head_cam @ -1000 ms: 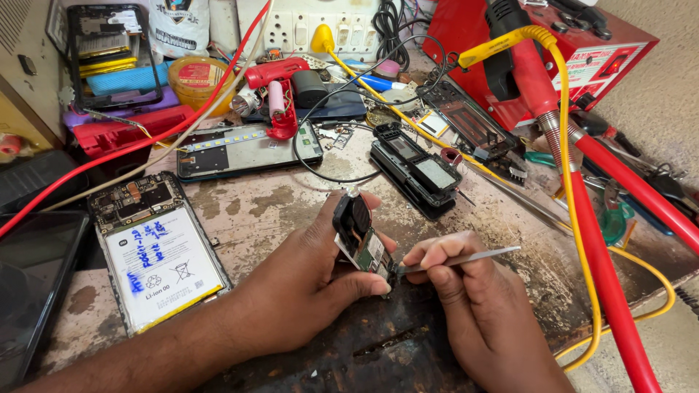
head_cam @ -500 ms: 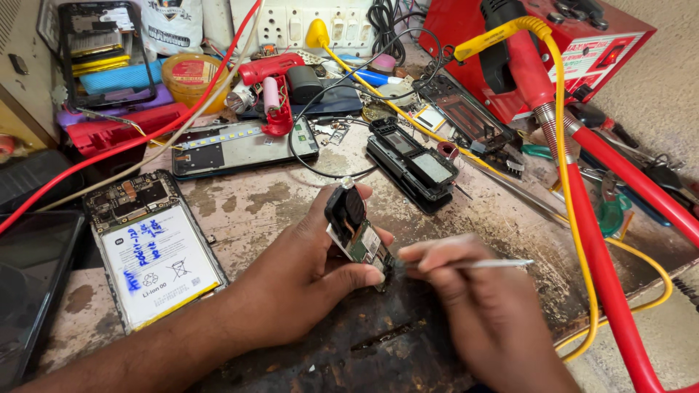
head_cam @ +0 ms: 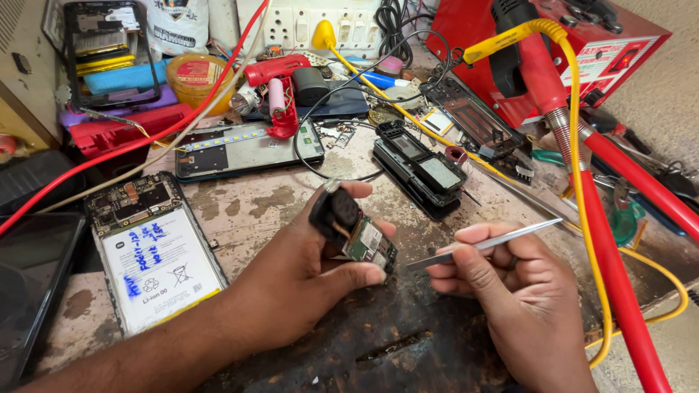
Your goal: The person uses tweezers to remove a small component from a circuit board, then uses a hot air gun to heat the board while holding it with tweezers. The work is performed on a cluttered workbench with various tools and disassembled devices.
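Observation:
My left hand point(head_cam: 306, 273) grips a small green circuit board with a black speaker module point(head_cam: 353, 229) attached, held above the worn workbench at the centre. My right hand point(head_cam: 510, 302) pinches metal tweezers point(head_cam: 484, 246), whose shaft points up to the right and whose near end sits just right of the board, a small gap apart. An opened phone with a white battery point(head_cam: 156, 258) lies face down to the left of my left forearm.
A red rework station point(head_cam: 582, 51) with thick red hoses point(head_cam: 619, 240) and a yellow cable point(head_cam: 582, 182) fills the right side. Black phone frames point(head_cam: 422, 167), a phone with an open back point(head_cam: 247, 149), a power strip point(head_cam: 320, 25), a red tool point(head_cam: 280, 91) and a dark screen point(head_cam: 33, 284) crowd the bench.
My right hand has drawn the tweezers away from the board to the right. My left hand has tilted the board slightly and kept its grip.

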